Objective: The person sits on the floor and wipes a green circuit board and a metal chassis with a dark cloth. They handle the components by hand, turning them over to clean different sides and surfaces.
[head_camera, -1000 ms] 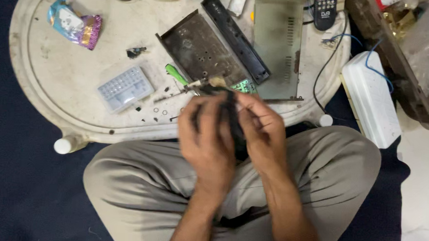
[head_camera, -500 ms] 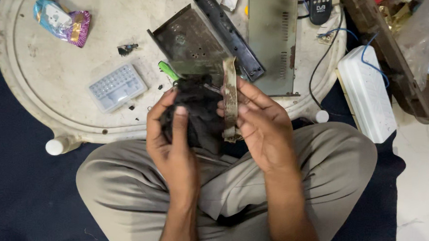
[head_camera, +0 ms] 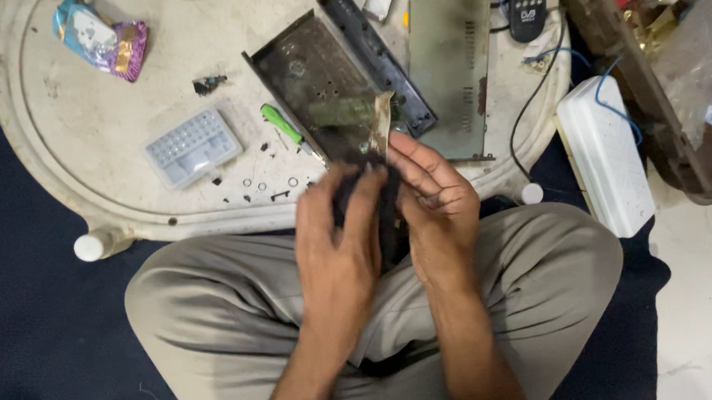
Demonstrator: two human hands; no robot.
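Note:
Both my hands meet over my lap, just in front of a low round white table [head_camera: 69, 171]. My left hand [head_camera: 340, 239] presses a black cloth [head_camera: 387, 225] against a thin grimy circuit board [head_camera: 381, 121] that stands on edge between the hands. My right hand [head_camera: 432, 203] grips that board from the right, fingers curled over its side. Most of the cloth is hidden between my palms. Just behind the hands, on the table, lies an opened dark metal device case [head_camera: 313, 78].
A green-handled screwdriver [head_camera: 283, 127], a clear plastic bit box [head_camera: 192, 146], loose screws [head_camera: 268, 187], a snack wrapper [head_camera: 99, 41], a grey metal cover [head_camera: 448, 68] and a remote [head_camera: 528, 11] lie on the table. A white box [head_camera: 606, 155] sits on the floor at right.
My left hand has swung back over the cloth and closed in on the right hand. The board, earlier held with the cloth spread below it, now stands upright between both hands.

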